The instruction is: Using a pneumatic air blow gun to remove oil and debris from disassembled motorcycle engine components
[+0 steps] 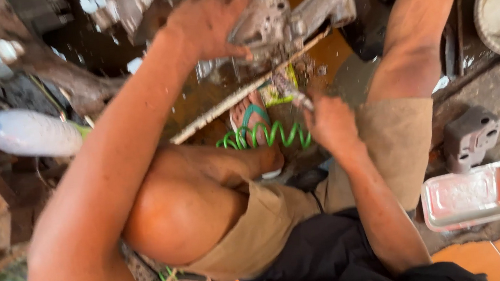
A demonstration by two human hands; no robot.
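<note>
Hands are working close together over wet, dark ground: the left hand (205,25) is lying with fingers spread and curled over the top of a grey metal casting (278,24), gripping it from the left, while the right hand (327,121) is closing around a thin tool (294,96) whose tip is pointing up toward the casting's underside. The casting is sitting just above and between both hands, touching the left and a little apart from the right. A green coiled hose (265,136) is trailing from beside the right hand across a sandalled foot (252,119). A pale stick (228,106) is lying aslant beneath the casting. Farther out, a plastic bottle (29,132) is lying at the left, and a metal tray (471,195) and a small grey block (471,137) are sitting at the right.
</note>
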